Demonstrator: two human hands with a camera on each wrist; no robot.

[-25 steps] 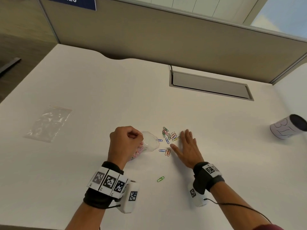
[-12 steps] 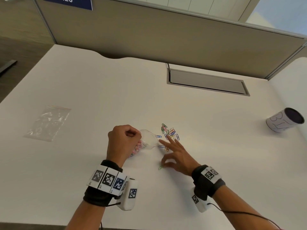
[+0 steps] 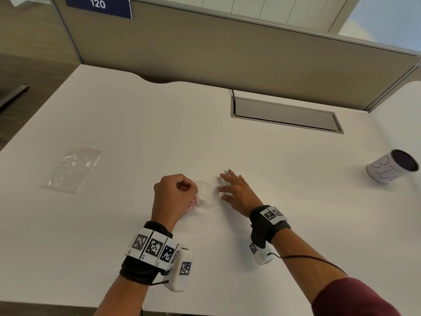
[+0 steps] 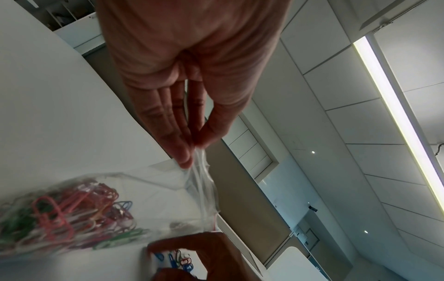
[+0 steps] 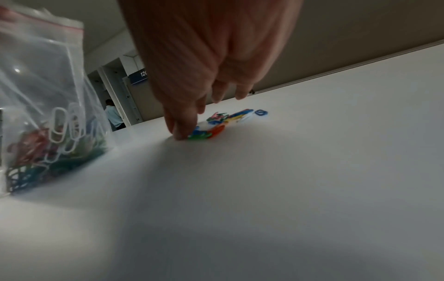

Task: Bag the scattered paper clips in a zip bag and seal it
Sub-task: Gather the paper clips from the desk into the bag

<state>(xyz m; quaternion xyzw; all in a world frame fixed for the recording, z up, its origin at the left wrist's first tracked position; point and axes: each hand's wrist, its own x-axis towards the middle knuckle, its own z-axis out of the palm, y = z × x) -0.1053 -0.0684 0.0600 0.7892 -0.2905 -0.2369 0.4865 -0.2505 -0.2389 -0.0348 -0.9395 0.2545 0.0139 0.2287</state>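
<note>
Pinching the zip bag (image 4: pixel 153 182) rim, left fingers (image 4: pixel 177 144) clamp; right fingers (image 5: pixel 185 125), spread, press loose paper clips (image 5: pixel 216 125).

White desk (image 3: pixel 136 124); grey partition (image 3: pixel 205 49); cable hatch (image 3: pixel 284 115); tipped cup (image 3: pixel 391 166)

Head view bright and evenly lit, edges bowed; both wrist views dim, grainy and motion-blurred

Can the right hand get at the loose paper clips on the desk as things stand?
Probably yes. The right hand is already down over the loose paper clips, fingers touching them. The zip bag, pinched by the left hand, sits beside the pile, not blocking it.
</note>
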